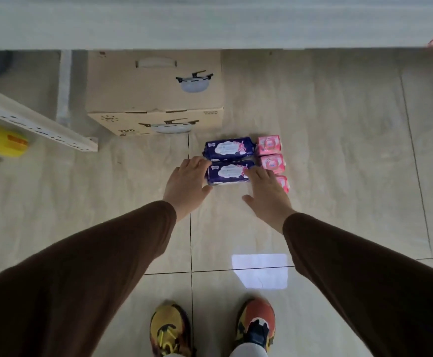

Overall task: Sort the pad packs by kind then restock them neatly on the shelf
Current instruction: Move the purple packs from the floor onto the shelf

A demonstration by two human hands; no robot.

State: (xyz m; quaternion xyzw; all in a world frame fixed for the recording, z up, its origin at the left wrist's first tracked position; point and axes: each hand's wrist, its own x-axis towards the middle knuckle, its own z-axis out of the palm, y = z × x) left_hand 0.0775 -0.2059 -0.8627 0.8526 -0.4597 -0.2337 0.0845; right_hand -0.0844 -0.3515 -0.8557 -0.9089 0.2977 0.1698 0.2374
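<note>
Head view:
- Tiled floor [313,150]: pale, glossy, carrying all the packs, with a bright square of reflected light at 6 o'clock from them.
- Far blue pack [229,148]: lies flat just past centre, long side across the frame.
- Near blue pack [227,173]: directly at 6 o'clock of the first, edges touching.
- Pink packs: three in a column at 3 o'clock of the blue pair; top [269,144], middle [272,163], bottom [283,183] partly hidden.
- Left hand [188,181]: fingers curled round the near blue pack's left end, gripping it.
- Right hand [267,191]: fingers fairly straight, spread, fingertips touching that pack's right end.
- Cardboard box [156,94]: printed with a pot, at 11 o'clock of the packs.
- Shelf board [210,21]: pale, spanning 12 o'clock.
- Shoes [171,328]: at 6 o'clock.
</note>
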